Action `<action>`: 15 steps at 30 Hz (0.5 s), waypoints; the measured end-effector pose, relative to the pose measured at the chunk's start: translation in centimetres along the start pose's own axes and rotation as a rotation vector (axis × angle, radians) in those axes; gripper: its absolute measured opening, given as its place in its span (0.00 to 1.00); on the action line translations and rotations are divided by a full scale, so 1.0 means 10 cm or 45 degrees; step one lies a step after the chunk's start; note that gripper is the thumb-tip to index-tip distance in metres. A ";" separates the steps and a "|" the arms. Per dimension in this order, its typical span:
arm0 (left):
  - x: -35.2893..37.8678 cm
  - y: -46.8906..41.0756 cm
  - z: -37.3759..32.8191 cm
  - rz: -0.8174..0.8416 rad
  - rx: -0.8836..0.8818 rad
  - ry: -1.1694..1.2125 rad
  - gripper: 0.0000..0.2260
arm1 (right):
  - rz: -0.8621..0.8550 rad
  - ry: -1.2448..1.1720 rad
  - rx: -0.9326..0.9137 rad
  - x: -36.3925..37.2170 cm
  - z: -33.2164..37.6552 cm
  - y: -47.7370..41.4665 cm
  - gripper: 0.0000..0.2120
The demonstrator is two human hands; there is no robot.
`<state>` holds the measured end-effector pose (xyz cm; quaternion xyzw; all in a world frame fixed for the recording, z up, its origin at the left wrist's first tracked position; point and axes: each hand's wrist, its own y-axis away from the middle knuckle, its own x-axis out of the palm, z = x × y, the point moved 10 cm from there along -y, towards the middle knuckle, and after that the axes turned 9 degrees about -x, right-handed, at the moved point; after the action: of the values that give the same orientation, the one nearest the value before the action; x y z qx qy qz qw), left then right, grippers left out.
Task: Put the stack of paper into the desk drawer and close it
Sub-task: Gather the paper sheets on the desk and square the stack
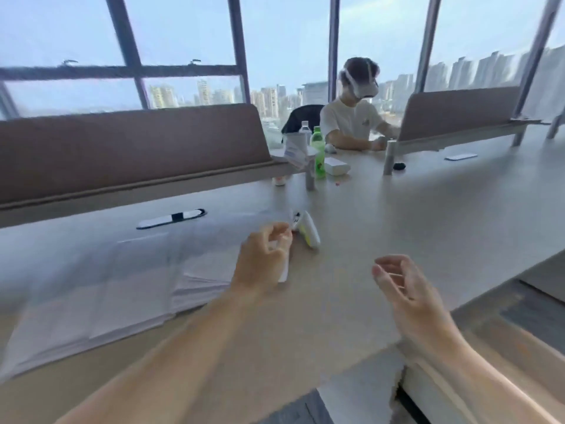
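2 risks stand out, the bigger being the paper: the stack of paper (128,283) sprawls fanned and uneven across the desk (382,215) at your 9 o'clock, so a 1-sided lift would probably spill sheets. The smaller one is the white handheld device (308,229) at 12 o'clock from your left hand (263,258), close enough to get knocked. That hand hovers over the stack's right edge, fingers loosely curled; blur hides whether they touch paper. Your right hand (403,283) hangs at 3 o'clock, half-curled, empty, well apart from the stack.
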<state>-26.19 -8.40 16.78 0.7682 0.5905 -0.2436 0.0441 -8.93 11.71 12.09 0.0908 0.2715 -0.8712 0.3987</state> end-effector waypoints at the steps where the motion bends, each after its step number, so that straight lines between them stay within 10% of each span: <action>1: -0.31 -0.10 0.16 -0.103 -0.011 -0.089 0.11 | 0.077 -0.004 -0.014 0.31 0.05 -0.09 0.04; 9: -2.27 -0.27 1.67 -0.357 -0.477 -1.161 0.34 | 0.504 0.179 0.026 1.92 0.18 -0.67 0.30; 15: -2.86 0.12 2.41 -0.232 -1.009 -1.219 0.50 | 0.538 0.323 0.127 2.39 0.05 -1.06 0.35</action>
<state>-38.09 -42.69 7.62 0.4460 0.6137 -0.3259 0.5641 -32.71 1.74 7.80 0.2738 0.2512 -0.7624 0.5298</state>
